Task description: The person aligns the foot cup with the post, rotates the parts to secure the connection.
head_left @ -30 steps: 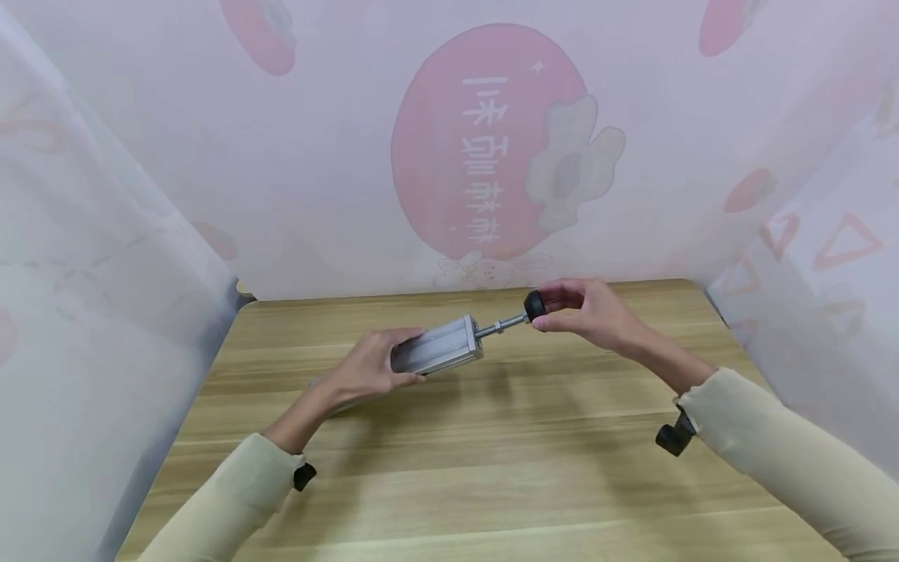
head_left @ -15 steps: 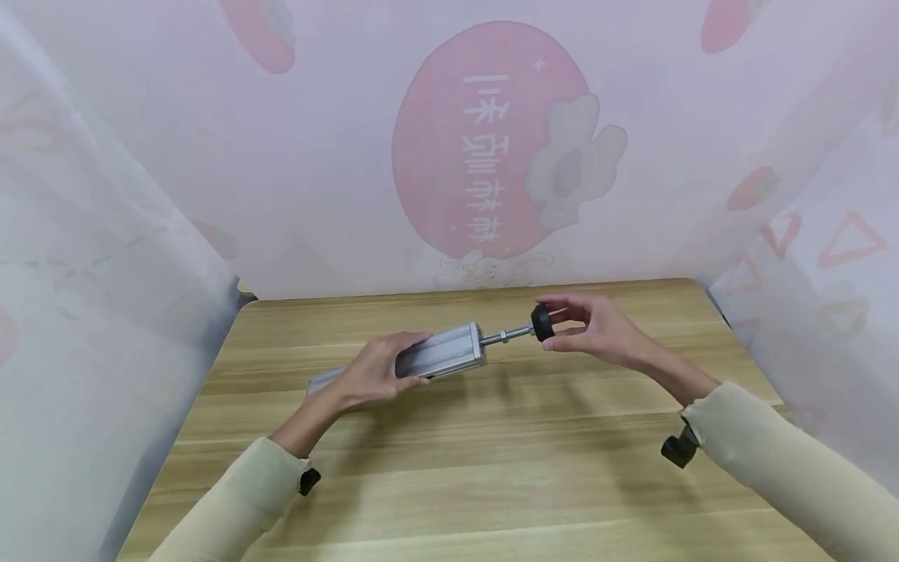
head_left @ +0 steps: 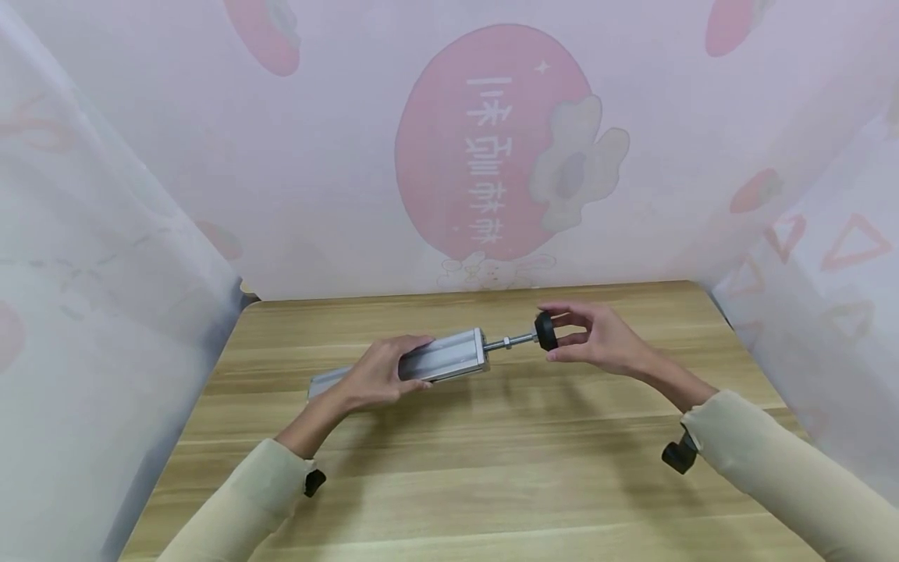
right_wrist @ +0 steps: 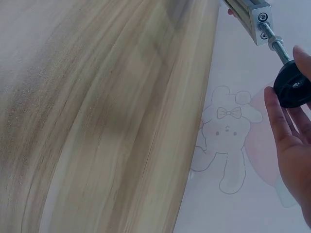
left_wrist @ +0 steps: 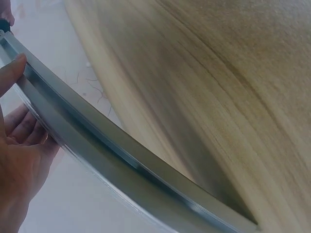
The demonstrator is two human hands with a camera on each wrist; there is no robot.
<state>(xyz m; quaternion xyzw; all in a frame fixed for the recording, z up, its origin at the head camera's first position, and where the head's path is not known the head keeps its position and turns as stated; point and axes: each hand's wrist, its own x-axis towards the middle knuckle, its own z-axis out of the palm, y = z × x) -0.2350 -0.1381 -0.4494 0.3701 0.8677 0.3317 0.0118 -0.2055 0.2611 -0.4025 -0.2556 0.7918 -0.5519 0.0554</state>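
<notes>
An aluminium profile (head_left: 449,355) with slots along its sides lies slantwise over the table, its right end raised. My left hand (head_left: 375,373) grips it near the middle, thumb on one side and fingers on the other; the left wrist view shows the slotted profile (left_wrist: 121,160) running past the thumb. From its right end plate sticks out a threaded rod (head_left: 521,339) with a nut (right_wrist: 274,41) on it. A round black levelling foot (head_left: 545,331) sits on the rod's outer end. My right hand (head_left: 597,337) holds the foot's rim between thumb and fingertips.
The wood-grain table (head_left: 492,484) spreads under both hands. A pale printed curtain (head_left: 337,156) stands behind it and along both sides. Black wrist-camera mounts (head_left: 679,453) hang below both sleeves.
Both hands have come slightly lower and to the right with the profile, its tilt flattening a little. The right fingers have shifted on the foot's rim, and its face has turned.
</notes>
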